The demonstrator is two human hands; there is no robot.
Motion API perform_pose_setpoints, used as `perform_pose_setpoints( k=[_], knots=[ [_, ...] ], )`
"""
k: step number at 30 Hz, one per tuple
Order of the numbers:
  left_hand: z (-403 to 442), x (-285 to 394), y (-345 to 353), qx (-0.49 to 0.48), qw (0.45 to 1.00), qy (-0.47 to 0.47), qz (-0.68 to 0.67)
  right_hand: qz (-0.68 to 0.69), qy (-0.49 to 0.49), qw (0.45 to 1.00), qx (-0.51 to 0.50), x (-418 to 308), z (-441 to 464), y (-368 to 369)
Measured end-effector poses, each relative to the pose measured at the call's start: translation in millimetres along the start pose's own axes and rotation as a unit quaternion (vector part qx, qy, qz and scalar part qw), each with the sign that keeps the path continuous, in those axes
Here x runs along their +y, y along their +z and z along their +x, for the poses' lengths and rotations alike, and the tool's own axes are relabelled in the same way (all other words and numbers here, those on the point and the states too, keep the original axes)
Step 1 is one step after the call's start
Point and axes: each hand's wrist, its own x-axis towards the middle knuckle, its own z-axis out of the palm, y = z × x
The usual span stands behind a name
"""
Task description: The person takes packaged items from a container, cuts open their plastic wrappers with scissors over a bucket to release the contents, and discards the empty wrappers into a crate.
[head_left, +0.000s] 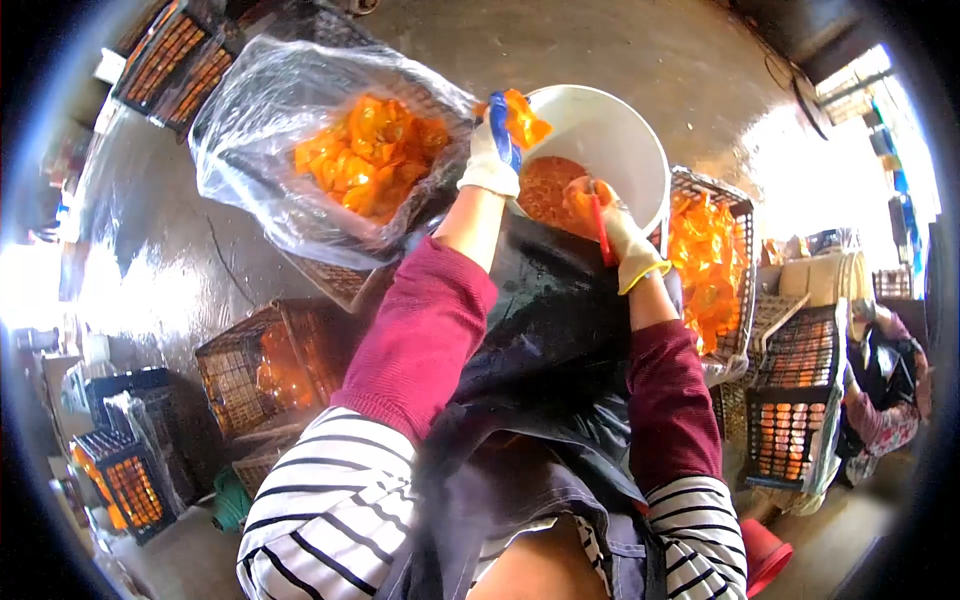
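My left hand [494, 150], in a white and blue glove, grips an orange piece [524, 120] at the left rim of a white bucket [636, 130]. Reddish-orange pulp [552, 185] lies in the bucket. Over the bucket's near right part, my right hand [612, 215], in a pale glove with a yellow cuff, is closed around a red-handled tool [601, 228]; its working end is hard to make out. To the left, a crate lined with clear plastic [250, 110] holds a heap of orange pieces [372, 155]. A crate of orange pieces [706, 265] stands right of the bucket.
Black crates [795, 440] stand at the right, beside a person [885, 390]. A crate with orange contents [245, 375] is at the lower left, another [135, 490] farther left. More crates [180, 65] stand at the upper left. A red container [765, 555] is at the lower right.
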Motion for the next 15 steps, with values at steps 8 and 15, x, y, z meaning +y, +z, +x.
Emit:
perform_pose_setpoints(
  k=[8, 15],
  knots=[
    [-7.0, -10.0, 0.1, -0.167, 0.915, 0.084, 0.357, -0.101, 0.042, 0.994, 0.011, -22.4, 2.8, 21.7],
    [-21.5, 4.3, 21.6, -0.04, 0.954, 0.068, 0.289, -0.078, 0.005, 0.996, 0.052, -23.0, -2.3, 20.8]
  ],
)
